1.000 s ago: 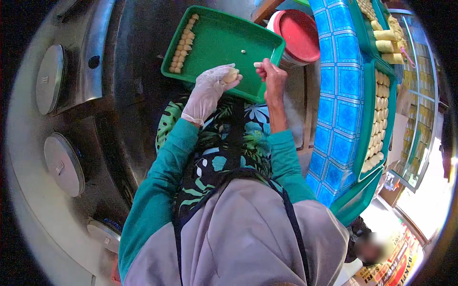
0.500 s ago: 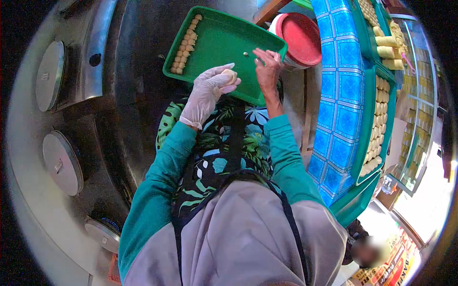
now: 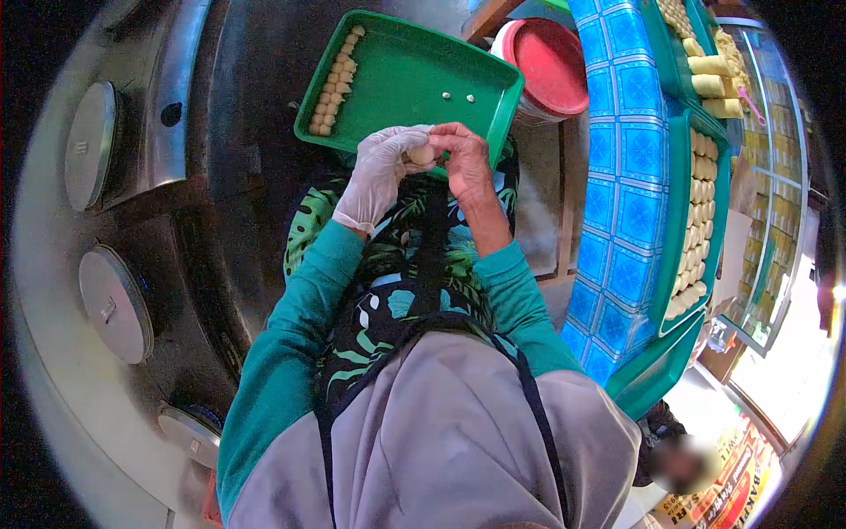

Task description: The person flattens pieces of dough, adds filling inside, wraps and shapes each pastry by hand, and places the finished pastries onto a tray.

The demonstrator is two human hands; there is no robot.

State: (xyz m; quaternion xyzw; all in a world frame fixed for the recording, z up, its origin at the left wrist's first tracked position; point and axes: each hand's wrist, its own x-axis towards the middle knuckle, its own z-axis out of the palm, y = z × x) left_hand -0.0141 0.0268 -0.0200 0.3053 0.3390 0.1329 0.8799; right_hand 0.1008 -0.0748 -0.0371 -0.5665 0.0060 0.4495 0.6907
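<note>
My left hand [image 3: 385,167], in a thin white glove, is closed around a pale dough ball [image 3: 421,155]. My bare right hand [image 3: 465,163] meets it from the right, thumb and forefinger pinching the ball's edge. Both hands are over the near edge of a green tray [image 3: 405,84] that sits in front of my lap. Rows of small dough balls [image 3: 335,86] line the tray's left side. Farther right on its floor lie two tiny dough scraps, a left scrap [image 3: 447,95] and a right scrap [image 3: 471,99].
A bucket with a red lid [image 3: 548,66] stands right of the tray. The table with a blue checked cloth [image 3: 612,194] runs along the right, bearing another green tray of dough pieces [image 3: 696,220] and dough rolls [image 3: 709,85]. Round metal lids [image 3: 115,304] are at left. A person is at lower right.
My right hand has moved left from over the tray to the dough ball and closed on its edge. A second scrap now shows on the tray, which has shifted slightly left in view.
</note>
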